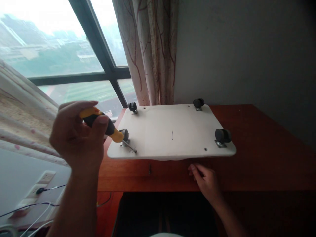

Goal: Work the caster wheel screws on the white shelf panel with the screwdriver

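My left hand (79,135) is closed around the yellow and black handle of a screwdriver (113,131). The screwdriver slants down to the right, its tip at a small dark screw (135,151) near the front left corner of a white board (158,125). Black caster wheels stand up from the board's corners: front left (125,135), back left (132,106), back right (198,103) and front right (222,135). By the board's front edge, my right hand (206,179) rests on the wooden table with curled fingers; whatever may be inside them is hidden.
A small screw-like metal piece (149,168) lies on the reddish wooden table (259,158) before the board. Behind are a window (49,49) and patterned curtains (150,49). Wall sockets (45,177) and cables (32,205) are at lower left.
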Demonstrator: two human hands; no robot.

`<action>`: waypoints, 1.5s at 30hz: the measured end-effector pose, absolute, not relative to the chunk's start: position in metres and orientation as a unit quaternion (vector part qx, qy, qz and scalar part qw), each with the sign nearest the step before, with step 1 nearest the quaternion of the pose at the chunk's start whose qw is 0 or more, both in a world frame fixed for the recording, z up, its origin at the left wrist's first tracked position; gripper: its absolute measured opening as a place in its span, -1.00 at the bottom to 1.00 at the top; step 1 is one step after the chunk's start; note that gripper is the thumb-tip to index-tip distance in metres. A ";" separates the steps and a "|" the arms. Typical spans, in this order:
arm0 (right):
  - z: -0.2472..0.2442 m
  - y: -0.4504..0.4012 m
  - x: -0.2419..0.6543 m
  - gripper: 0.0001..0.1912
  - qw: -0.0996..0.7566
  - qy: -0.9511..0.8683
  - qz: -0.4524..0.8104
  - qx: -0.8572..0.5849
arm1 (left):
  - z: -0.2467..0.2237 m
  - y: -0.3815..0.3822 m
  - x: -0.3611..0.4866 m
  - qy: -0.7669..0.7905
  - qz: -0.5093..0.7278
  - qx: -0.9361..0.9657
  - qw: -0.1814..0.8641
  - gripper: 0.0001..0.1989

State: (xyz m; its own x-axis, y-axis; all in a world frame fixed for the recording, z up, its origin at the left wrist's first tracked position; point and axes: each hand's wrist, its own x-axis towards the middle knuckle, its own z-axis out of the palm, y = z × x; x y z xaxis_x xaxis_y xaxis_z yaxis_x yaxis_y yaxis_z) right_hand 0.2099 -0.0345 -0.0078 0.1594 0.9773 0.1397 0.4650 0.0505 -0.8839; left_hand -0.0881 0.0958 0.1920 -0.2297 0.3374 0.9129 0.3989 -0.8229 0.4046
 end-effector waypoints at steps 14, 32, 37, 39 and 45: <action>-0.003 -0.034 0.209 -0.55 0.439 -0.593 0.273 -0.618 | 0.195 0.094 -0.079 -0.255 -0.741 -0.618 -0.057 -0.66; -0.005 -0.033 0.209 -0.59 0.436 -0.605 0.269 -0.610 | 0.190 0.101 -0.083 -0.225 -0.727 -0.649 -0.026 -0.61; -0.008 -0.034 0.210 -0.60 0.433 -0.607 0.273 -0.607 | 0.192 0.099 -0.084 -0.247 -0.715 -0.654 -0.014 -0.59; -0.010 -0.034 0.210 -0.61 0.432 -0.609 0.274 -0.606 | 0.192 0.098 -0.080 -0.240 -0.718 -0.651 -0.055 -0.66; -0.011 -0.034 0.210 -0.61 0.436 -0.614 0.267 -0.602 | 0.193 0.099 -0.084 -0.258 -0.709 -0.656 0.004 -0.64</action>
State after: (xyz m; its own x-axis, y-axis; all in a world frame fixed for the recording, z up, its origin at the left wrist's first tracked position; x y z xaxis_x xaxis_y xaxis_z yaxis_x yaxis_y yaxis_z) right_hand 0.2100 -0.0340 -0.0113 0.1040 0.9713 0.2139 0.5070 0.1333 -0.8516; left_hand -0.0841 0.0986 0.1933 -0.1382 0.3330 0.9327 0.3439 -0.8670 0.3605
